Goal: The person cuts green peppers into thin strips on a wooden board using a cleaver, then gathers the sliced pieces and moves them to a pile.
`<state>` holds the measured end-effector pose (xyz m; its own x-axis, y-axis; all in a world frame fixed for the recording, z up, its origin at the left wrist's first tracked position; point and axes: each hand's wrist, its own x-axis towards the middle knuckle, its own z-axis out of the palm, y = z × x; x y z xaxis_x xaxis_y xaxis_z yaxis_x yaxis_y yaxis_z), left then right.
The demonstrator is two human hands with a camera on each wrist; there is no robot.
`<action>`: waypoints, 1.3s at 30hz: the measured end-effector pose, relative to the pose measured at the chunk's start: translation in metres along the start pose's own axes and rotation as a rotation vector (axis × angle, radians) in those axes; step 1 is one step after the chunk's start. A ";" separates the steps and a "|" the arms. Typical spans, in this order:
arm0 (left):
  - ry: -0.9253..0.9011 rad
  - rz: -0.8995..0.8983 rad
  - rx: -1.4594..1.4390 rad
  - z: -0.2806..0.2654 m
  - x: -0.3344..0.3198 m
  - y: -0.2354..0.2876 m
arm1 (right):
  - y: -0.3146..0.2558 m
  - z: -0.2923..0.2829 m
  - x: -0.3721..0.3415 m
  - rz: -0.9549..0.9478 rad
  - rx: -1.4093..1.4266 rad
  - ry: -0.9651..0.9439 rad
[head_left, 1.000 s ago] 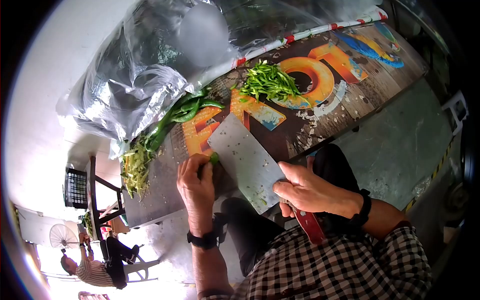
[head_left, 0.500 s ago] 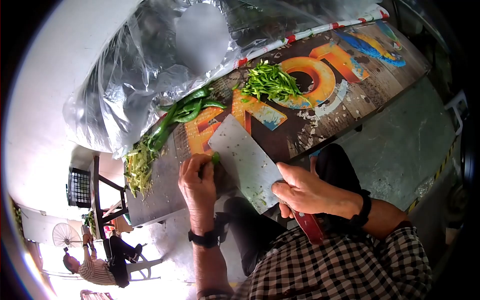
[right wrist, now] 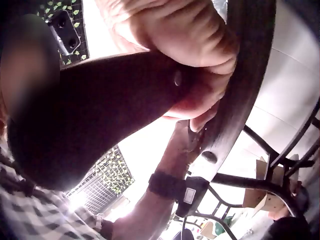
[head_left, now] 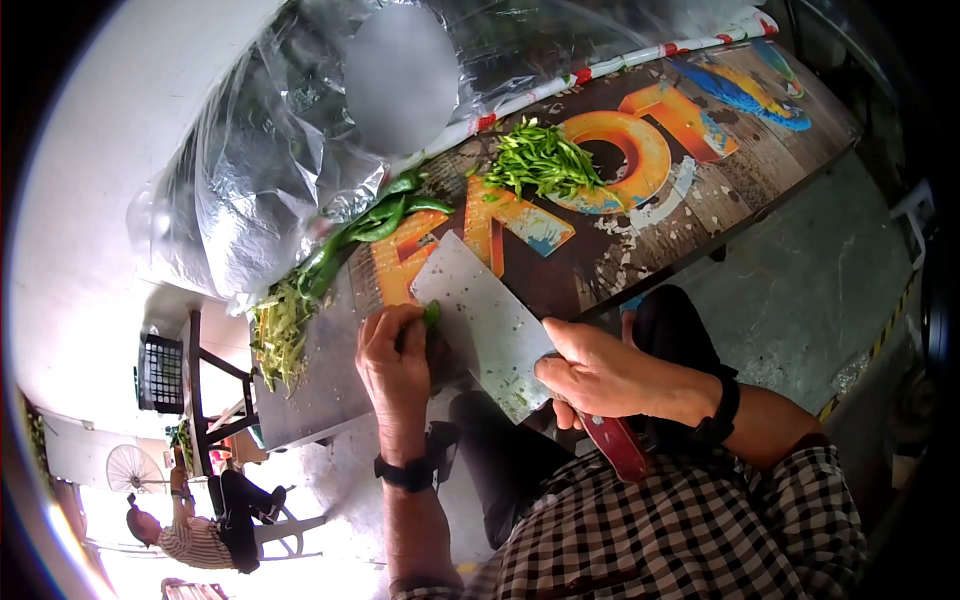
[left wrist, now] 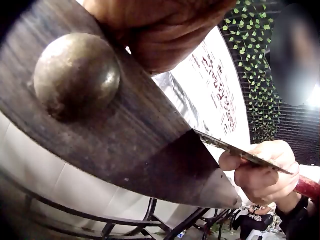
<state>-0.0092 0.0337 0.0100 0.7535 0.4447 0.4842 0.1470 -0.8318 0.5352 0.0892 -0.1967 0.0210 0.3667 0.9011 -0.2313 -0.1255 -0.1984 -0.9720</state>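
Cleaver (head_left: pixel 490 318) edges slightly toward the left hand (head_left: pixel 393 362)

Head view: left hand pinches a green pepper piece (head_left: pixel 432 314) by the bench (head_left: pixel 320 368), likely light, crisp, slippery, best steadied by fingertips; right hand (head_left: pixel 628 376) grips the cleaver
Left wrist view: cleaver edge-on, probably stiff, heavy
Right wrist view: handle (right wrist: pixel 105 107) in palm, the safe hold

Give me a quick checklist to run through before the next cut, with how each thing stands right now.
1. Cleaver in hand: ok, the right hand grips it, red handle toward the body.
2. Green piece held: ok, the left hand pinches it beside the blade.
3. Left hand clear of the cutting edge: cannot tell; they are close together.
4. Blade clean: not ok, green bits cling to it.
5. Cut strips away from the blade: ok, piled farther across the table.
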 end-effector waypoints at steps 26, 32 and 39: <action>-0.069 -0.127 0.027 -0.047 -0.024 -0.033 | 0.021 0.020 0.014 0.048 0.147 -0.046; -0.047 0.018 0.051 -0.042 -0.020 -0.043 | 0.012 0.023 0.012 0.071 0.188 -0.066; -0.026 0.040 0.059 -0.039 -0.020 -0.041 | 0.017 0.024 0.015 0.050 0.207 -0.081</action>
<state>-0.0552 0.0713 0.0051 0.7755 0.4030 0.4861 0.1538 -0.8672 0.4735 0.0701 -0.1769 0.0016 0.2809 0.9218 -0.2671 -0.3315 -0.1680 -0.9284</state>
